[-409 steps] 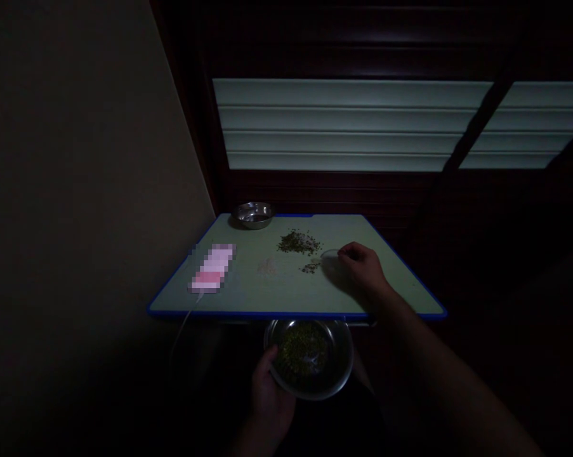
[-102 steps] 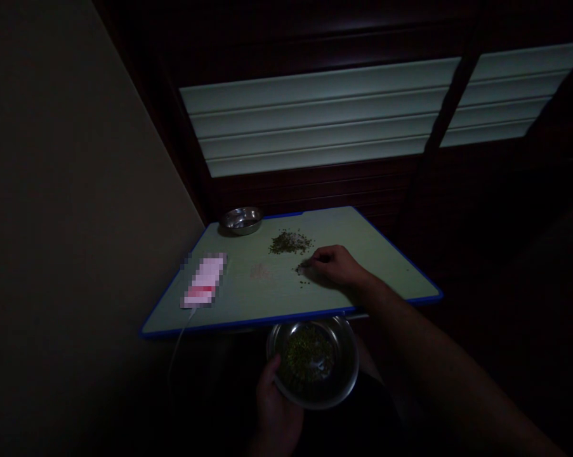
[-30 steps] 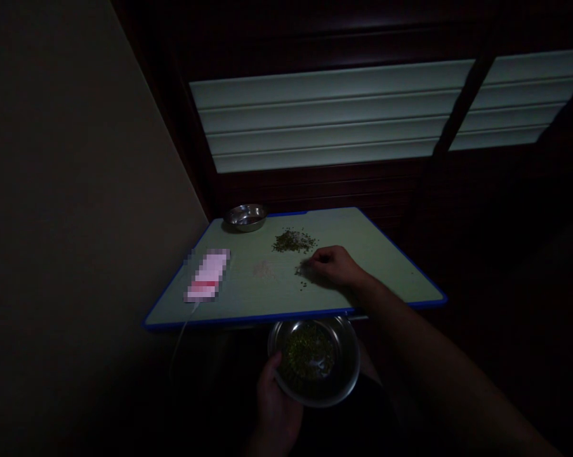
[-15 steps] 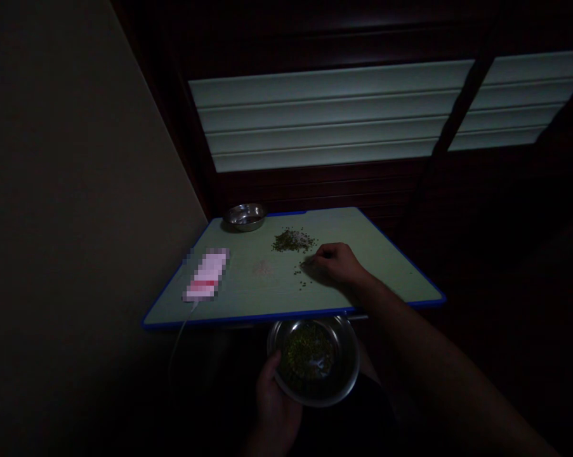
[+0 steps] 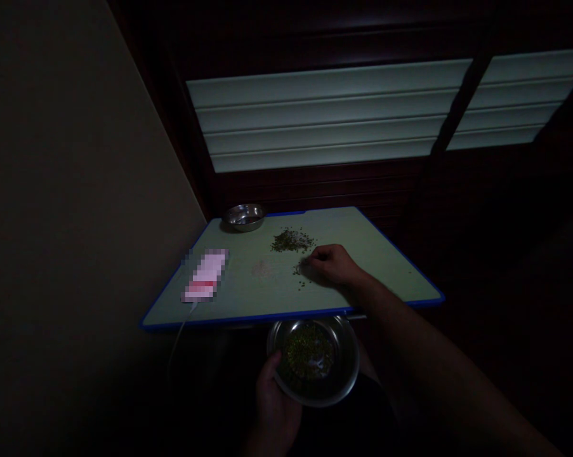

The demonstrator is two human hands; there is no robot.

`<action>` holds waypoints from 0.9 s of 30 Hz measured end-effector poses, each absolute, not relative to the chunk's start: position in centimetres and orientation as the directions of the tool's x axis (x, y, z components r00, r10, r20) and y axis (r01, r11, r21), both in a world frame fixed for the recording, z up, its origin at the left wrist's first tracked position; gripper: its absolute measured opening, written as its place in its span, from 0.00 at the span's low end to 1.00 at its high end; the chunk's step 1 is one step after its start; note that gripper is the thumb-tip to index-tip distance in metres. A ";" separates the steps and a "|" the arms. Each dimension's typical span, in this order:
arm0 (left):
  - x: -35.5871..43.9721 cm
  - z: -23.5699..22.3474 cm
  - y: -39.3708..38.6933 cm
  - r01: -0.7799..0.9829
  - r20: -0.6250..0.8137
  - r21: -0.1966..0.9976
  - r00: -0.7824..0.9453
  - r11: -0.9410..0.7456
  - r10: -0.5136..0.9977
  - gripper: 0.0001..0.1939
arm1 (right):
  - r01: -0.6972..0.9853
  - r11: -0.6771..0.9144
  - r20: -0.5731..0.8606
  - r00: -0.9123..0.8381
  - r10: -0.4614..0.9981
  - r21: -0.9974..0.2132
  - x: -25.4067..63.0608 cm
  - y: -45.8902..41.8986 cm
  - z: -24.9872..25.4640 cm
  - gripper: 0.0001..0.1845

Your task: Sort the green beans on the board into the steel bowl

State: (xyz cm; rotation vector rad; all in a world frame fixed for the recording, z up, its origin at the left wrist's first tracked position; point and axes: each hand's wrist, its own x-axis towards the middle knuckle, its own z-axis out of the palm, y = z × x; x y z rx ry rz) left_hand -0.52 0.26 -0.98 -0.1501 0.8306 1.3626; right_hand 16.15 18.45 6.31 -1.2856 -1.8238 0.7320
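My left hand (image 5: 277, 400) grips the near left rim of a steel bowl (image 5: 346, 374), thumb over the edge. Many small green beans (image 5: 308, 350), perhaps mung beans, lie in the bowl, which is held just below the table's front edge. Over the pale green tabletop, my right hand (image 5: 334, 263) has its fingertips pinched together beside a few scattered beans (image 5: 297, 270). Whatever may be between those fingertips is too small and dark to make out. Farther back sits a pile of beans (image 5: 290, 240) mixed with something whitish. A faint pale patch of grains (image 5: 262, 270) lies left of the scattered beans.
The blue-edged table (image 5: 381, 279) carries a shallow steel dish (image 5: 244, 219) at its back left corner. A blurred-out phone (image 5: 206, 274) lies on the left, its white cable (image 5: 177, 339) hanging over the front edge. Behind stands a dark slatted wooden panel (image 5: 315, 117).
My right hand has shifted very slightly, its pinched fingertips still at the scattered beans. The bowl and my left hand stay in place.
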 end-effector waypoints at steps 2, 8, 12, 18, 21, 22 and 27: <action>-0.5 -0.9 0.2 -0.899 -0.611 0.361 -0.027 0.248 0.791 0.13 | 0.486 0.323 0.261 -0.191 0.946 -0.812 16.1 18.4 6.3 0.10; -0.4 -0.4 0.3 -0.895 -0.618 0.371 -0.037 0.250 0.786 0.12 | 0.477 0.374 0.293 -0.239 0.926 -0.795 16.1 18.6 6.1 0.11; -0.4 -0.1 0.4 -0.895 -0.601 0.369 -0.026 0.249 0.799 0.12 | 0.458 0.390 0.301 -0.257 0.919 -0.799 16.0 18.6 6.0 0.11; -0.5 -0.5 0.3 -0.898 -0.616 0.359 -0.025 0.253 0.787 0.12 | 0.435 0.384 0.282 -0.282 0.917 -0.815 15.9 18.4 6.2 0.11; -0.5 -0.7 0.3 -0.899 -0.617 0.356 -0.023 0.253 0.787 0.14 | 0.435 0.397 0.295 -0.285 0.912 -0.808 15.9 18.4 6.3 0.10; -0.5 -0.7 0.3 -0.900 -0.614 0.355 -0.022 0.251 0.789 0.14 | 0.434 0.398 0.297 -0.282 0.912 -0.808 15.8 18.4 6.3 0.10; -0.5 -0.5 0.3 -0.902 -0.614 0.349 -0.014 0.256 0.789 0.15 | 0.435 0.391 0.298 -0.270 0.916 -0.811 15.7 18.5 6.2 0.11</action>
